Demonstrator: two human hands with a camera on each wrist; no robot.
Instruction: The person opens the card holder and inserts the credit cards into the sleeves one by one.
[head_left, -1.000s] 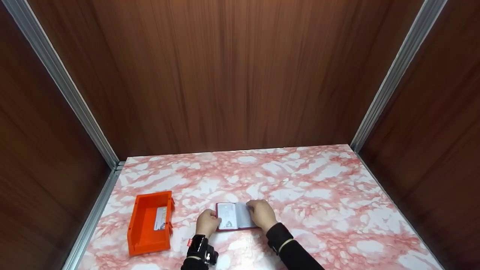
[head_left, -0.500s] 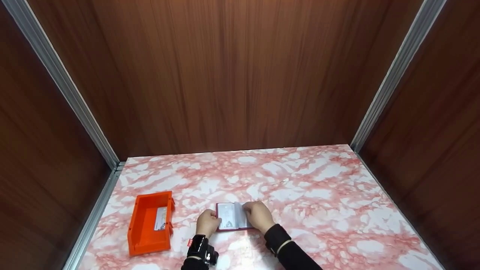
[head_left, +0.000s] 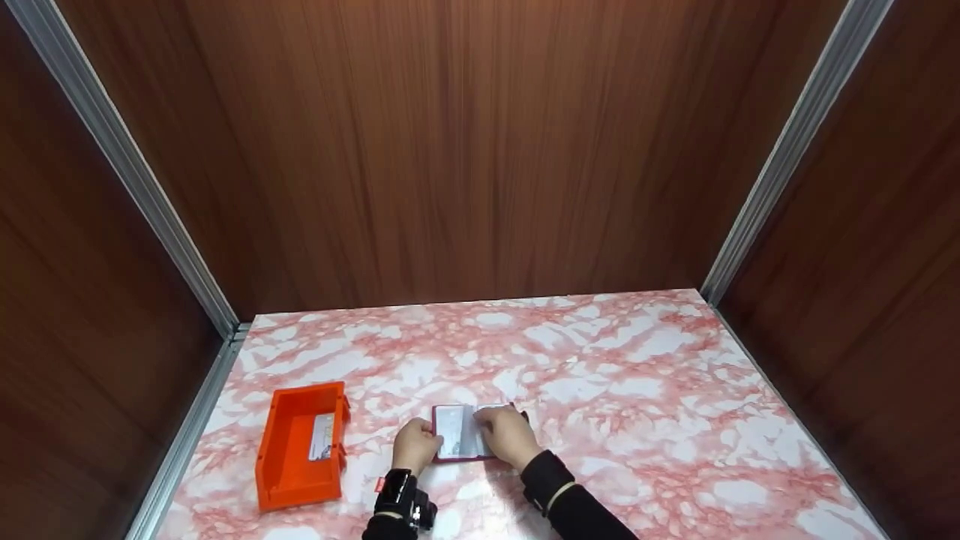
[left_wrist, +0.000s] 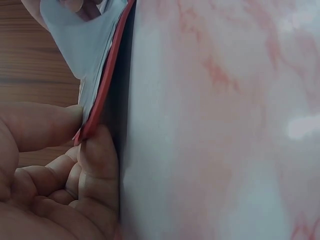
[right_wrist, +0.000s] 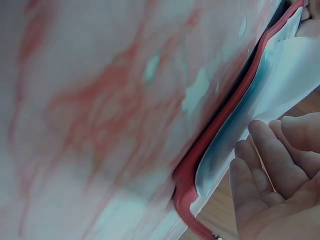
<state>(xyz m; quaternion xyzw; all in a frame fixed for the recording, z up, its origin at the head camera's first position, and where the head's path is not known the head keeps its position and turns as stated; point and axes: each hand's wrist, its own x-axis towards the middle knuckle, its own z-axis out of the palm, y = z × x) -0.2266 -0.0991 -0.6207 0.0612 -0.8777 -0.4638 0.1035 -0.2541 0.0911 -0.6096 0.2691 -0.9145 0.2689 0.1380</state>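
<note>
- Red booklet (head_left: 453, 433): open on tbl, btwn both hands; faint print on L page, too sm. to read.
- Clear page (right_wrist: 285, 75): raised nr middle of booklet.
- L hand (head_left: 414, 448): thumb + finger pinching booklet's L edge.
- R hand (head_left: 511, 436): fingers loosely extended agst clear page, no pinch seen.
- Orange bin (head_left: 286, 461): left of L hand, apart; holds printed card (head_left: 321, 436), text unreadable.
- Red tag (head_left: 379, 485) by L wrist: writing illegible.
- Tbl (head_left: 637, 420): pink/white marbled.
</note>
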